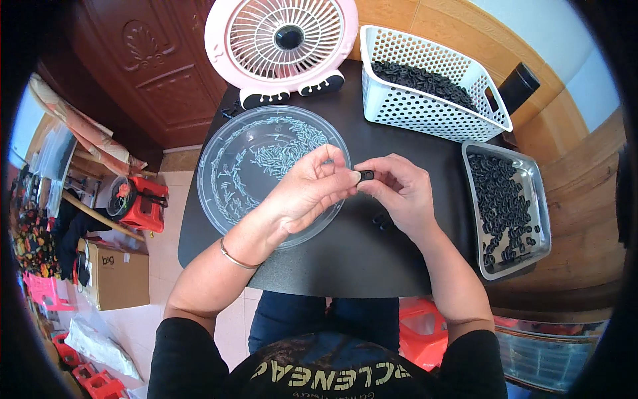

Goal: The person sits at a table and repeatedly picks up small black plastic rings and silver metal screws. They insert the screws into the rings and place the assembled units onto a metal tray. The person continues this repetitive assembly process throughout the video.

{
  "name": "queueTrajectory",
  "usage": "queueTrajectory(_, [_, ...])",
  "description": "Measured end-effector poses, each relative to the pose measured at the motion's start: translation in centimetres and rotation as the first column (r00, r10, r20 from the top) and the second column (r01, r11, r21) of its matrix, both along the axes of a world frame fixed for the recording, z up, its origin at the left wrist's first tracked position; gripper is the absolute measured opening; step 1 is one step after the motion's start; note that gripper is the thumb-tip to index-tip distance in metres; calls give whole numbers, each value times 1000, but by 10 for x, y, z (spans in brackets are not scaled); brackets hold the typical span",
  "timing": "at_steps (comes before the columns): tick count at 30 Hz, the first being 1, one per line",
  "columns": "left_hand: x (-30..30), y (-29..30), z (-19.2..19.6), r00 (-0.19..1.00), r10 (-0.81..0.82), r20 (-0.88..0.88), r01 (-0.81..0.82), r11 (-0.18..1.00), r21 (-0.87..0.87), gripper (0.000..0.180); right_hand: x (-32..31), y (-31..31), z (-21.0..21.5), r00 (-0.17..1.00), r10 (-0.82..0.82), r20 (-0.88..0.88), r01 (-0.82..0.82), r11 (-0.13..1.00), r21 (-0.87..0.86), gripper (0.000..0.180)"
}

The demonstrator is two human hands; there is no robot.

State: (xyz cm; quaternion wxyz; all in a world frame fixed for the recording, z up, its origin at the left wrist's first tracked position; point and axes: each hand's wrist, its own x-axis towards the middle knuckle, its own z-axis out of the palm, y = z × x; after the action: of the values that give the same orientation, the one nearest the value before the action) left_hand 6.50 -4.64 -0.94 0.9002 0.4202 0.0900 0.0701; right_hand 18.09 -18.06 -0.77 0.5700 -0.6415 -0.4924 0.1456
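In front of me, over the table, my two hands meet at a small black part (366, 175). My right hand (403, 193) pinches it between thumb and fingertips. The thumb and forefinger of my left hand (310, 189) close on its left end; whether a tiny pin is also between them is too small to tell. Below my left hand stands a clear round tub (206, 193) with many short silvery pins or screws (276, 156). A few more black pieces (382, 221) lie on the dark tabletop beneath my right hand.
The dark table (319, 276) carries a pink fan (288, 38) at the back, a white perforated basket (425, 120) of black parts at the back right and a metal tray (488, 269) of black loops at the right. A cardboard box (118, 276) and red stools (143, 205) stand left.
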Motion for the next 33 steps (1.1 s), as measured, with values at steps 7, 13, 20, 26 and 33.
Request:
queueTrajectory(7, [3, 0, 1, 996, 90, 24, -91, 996, 3, 18, -2, 6, 0, 986, 62, -154, -55, 997, 50, 26])
queueTrajectory(13, [3, -2, -1, 996, 77, 43, -80, 994, 72, 21, 3, 0, 1, 993, -3, 121, 1, 1000, 18, 23])
queueTrajectory(20, [2, 1, 2, 986, 164, 6, -164, 983, 85, 14, 18, 9, 50, 915, -279, 290, 186, 932, 310, 25])
queueTrajectory(26, [9, -8, 7, 987, 157, -29, -150, 974, 168, 7, 110, 30, 107, 512, -707, 488, 490, 707, 510, 40])
queueTrajectory(33, [2, -5, 7, 992, 127, 28, -128, 912, 389, 8, 79, -13, 95, 779, -250, 575, 320, 947, -21, 37])
